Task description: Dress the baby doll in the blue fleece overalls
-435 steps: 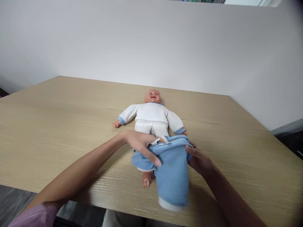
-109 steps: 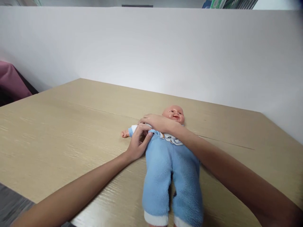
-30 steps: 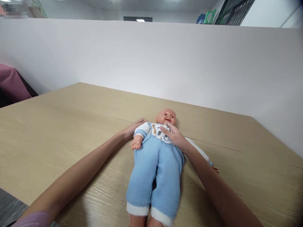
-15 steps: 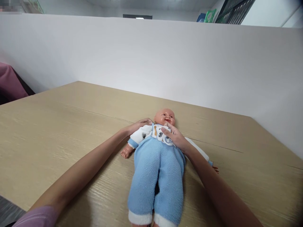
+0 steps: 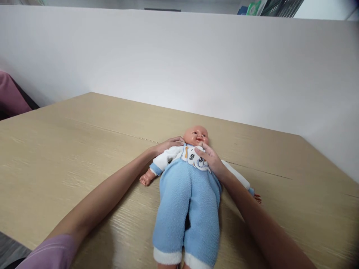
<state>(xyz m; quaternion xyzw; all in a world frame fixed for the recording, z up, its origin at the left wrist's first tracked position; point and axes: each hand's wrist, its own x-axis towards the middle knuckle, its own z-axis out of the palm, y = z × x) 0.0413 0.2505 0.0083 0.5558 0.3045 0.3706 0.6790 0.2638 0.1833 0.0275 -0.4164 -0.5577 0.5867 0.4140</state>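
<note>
A baby doll (image 5: pixel 189 194) lies face up on the wooden table (image 5: pixel 84 149), its head (image 5: pixel 196 135) pointing away from me. It wears fuzzy light blue overalls with an animal face on the bib, over a white top. At the shoulder on the left side, my left hand (image 5: pixel 171 144) is closed on the clothing by the neck, its fingertips partly hidden. My right hand (image 5: pixel 211 160) lies across the other side of the bib, thumb and fingers closed on the cloth near the collar. The doll's arms are spread outward; my right forearm partly covers one.
A white partition (image 5: pixel 179 63) rises behind the table. Pinkish-purple fabric (image 5: pixel 12 95) shows beyond the table's left edge. Over the partition, a green-and-white object (image 5: pixel 254 7) is partly visible.
My view has tipped slightly downward. The doll's arm on the left has swung a little outward. Both hands remain at the doll's shoulders and upper chest.
</note>
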